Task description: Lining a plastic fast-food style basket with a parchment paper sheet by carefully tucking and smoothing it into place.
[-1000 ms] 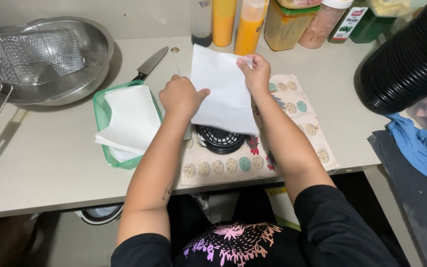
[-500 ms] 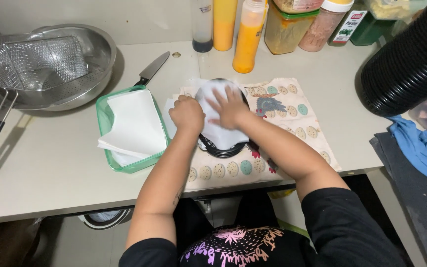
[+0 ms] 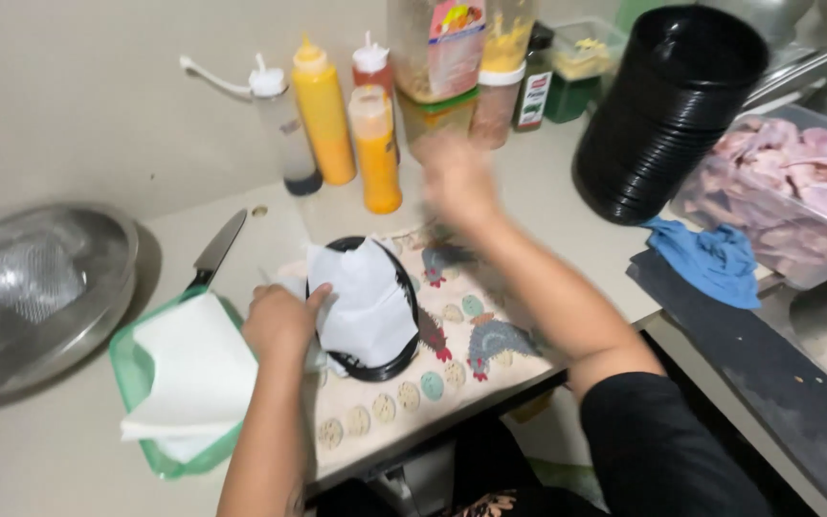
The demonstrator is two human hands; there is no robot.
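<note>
A round black container sits on a patterned cloth, lined with a sheet of white paper. My left hand rests at the container's left rim, fingers pressing the paper's edge. My right hand is raised and blurred, up near the squeeze bottles, with nothing visible in it. An orange squeeze bottle stands just left of that hand.
A green tray holding a stack of white paper sheets lies left of my left hand, a knife behind it. A metal bowl stands far left. A stack of black containers, a blue cloth and a tub of raw meat are at right.
The paper went from being held up to pressed into the black container. My right hand has now left the container and lifted toward the bottles. The camera has swung right.
</note>
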